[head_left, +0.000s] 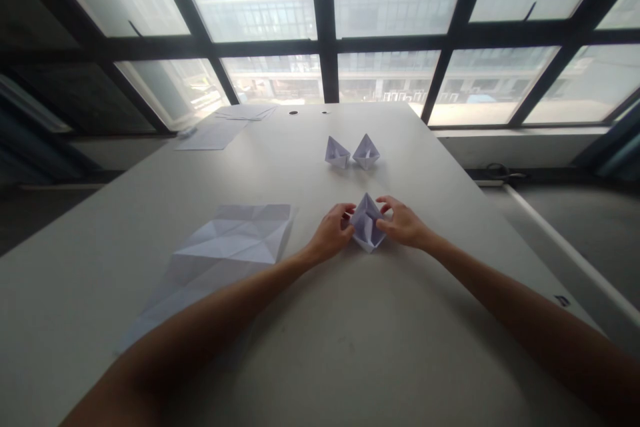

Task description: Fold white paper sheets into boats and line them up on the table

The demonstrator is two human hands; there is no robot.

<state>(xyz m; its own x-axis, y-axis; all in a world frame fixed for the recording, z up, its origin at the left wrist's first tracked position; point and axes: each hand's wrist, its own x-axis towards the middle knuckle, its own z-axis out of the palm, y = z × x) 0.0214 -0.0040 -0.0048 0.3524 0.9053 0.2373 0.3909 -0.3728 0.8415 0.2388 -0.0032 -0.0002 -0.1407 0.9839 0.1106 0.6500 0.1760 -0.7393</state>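
Observation:
A small folded white paper piece (367,225), diamond-shaped, sits on the white table (350,347) between my two hands. My left hand (331,234) pinches its left side with fingers closed. From the right, my right hand (403,223) grips the other side, thumb and fingers closed on the paper. Two finished folded paper boats (338,152) (367,151) stand side by side farther back on the table.
A creased, unfolded sheet of paper (236,233) lies to the left of my hands, over another flat sheet (170,293). More loose sheets (220,130) lie at the far left corner. Large windows (320,27) run behind the table.

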